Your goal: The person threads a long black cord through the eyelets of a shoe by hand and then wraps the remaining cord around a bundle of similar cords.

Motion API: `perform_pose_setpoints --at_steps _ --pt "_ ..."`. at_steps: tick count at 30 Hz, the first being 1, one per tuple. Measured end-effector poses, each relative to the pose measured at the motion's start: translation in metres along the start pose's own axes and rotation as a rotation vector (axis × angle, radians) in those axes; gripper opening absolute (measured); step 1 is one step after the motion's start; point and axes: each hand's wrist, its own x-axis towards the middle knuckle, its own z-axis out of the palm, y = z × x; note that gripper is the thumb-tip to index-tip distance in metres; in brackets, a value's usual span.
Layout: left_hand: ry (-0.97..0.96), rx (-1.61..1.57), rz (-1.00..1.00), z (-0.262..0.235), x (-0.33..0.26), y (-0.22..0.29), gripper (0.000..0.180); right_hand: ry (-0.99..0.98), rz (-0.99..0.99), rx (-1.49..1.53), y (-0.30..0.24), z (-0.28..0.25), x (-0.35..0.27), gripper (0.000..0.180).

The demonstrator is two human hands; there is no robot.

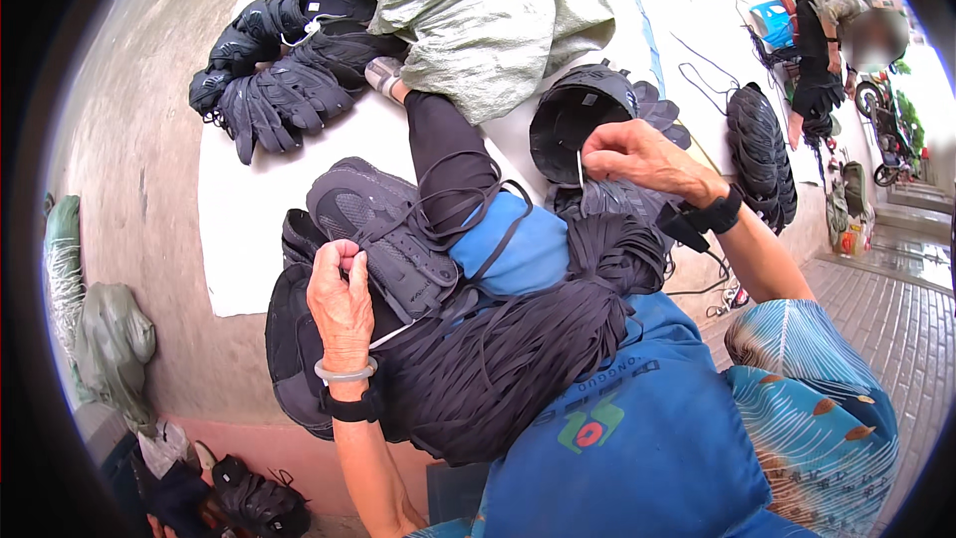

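Note:
A dark grey mesh shoe upper [363, 201] lies on my lap at the left, with black shoelace running through its eyelets and looping over my knee. My left hand [341, 299] is closed in a pinch at its edge, seemingly on the black shoelace [364, 236]. Higher up on the right, my right hand [647, 156] also pinches, and a thin white piece shows below its fingertips. Just beyond it is a round stack of black shoe uppers [568, 120]. A thick bundle of loose black laces [498, 369] drapes across my blue apron [637, 438].
A ring of nested black shoe uppers [299, 90] rests on a white sheet [244, 229] at the far left. A pale green woven sack [508, 25] stands beyond my knee. More black uppers [759, 154] lie at the right, near another person [832, 40] and a motorcycle [881, 125].

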Motion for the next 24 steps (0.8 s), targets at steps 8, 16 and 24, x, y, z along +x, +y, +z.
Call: perform_pose_setpoints --at_steps 8,16,24 --pt "-0.139 0.174 0.077 -0.003 0.001 0.004 0.006 -0.430 0.106 -0.245 0.025 0.002 -0.030 0.035" --pt "-0.222 0.124 -0.137 -0.052 -0.031 0.014 0.009 -0.079 -0.302 -0.181 -0.057 0.018 0.016 0.020" --pt "-0.119 -0.338 -0.390 -0.050 -0.051 0.029 0.011 -0.298 -0.949 -0.284 -0.105 0.181 0.066 0.029"
